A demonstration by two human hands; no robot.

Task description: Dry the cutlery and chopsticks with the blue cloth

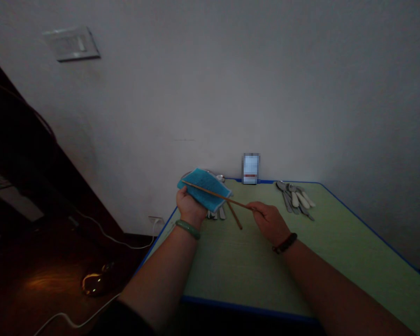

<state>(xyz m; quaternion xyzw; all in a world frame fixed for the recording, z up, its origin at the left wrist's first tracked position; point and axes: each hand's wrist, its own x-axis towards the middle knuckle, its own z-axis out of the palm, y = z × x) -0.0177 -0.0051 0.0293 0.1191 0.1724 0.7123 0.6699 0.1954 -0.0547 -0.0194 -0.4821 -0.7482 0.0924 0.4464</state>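
Head view, and gripping a brown chopstick point(213, 192) near one end with the right hand point(271, 221), probably to leave most of its length free across the blue cloth point(204, 178). Holding that cloth spread out with the left hand point(192, 206), from beneath, likely to back it firmly. Hands apart, over the green table point(237, 270). Losing sight of the left fingers under the cloth, of the upper end of a second chopstick point(235, 216), and of some cutlery point(222, 213) there. Unable to read the blurred phone point(251, 168).

Round green bangle point(188, 229) above left hand point(190, 205), black sleeve point(122, 319) farther up; dark bracelet point(285, 244) above right hand point(271, 222)
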